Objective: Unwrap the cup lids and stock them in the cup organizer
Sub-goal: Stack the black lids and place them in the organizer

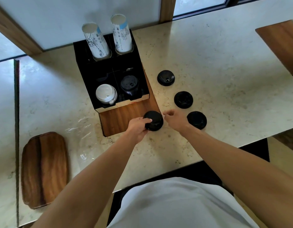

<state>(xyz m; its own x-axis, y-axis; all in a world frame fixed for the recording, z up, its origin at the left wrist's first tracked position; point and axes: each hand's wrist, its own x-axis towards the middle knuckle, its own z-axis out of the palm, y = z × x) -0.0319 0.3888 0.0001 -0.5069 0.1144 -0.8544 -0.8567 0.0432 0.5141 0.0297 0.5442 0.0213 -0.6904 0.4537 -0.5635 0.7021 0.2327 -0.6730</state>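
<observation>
My left hand [137, 127] grips a round black plastic lid [153, 120] beside the black boxy cup organizer [109, 76]; right hand [175, 119] loosely curled, empty.

A black box-shaped cup organizer [109, 69] stands at the far centre of the pale marble counter [208, 51] on a rectangular wooden board [126, 117], with two tall paper cup stacks [98, 41] in its far slots and two lid stacks — white plastic lids [106, 93] left, black plastic lids [129, 85] right — in its near slots. Right of it three round black lids [183, 99] lie apart on the counter in a line running near and rightward, and a fourth black lid [153, 120] sits at the board's near right corner. An oval wooden tray [43, 168] lies near left — another wooden slab [280, 45] far right.
</observation>
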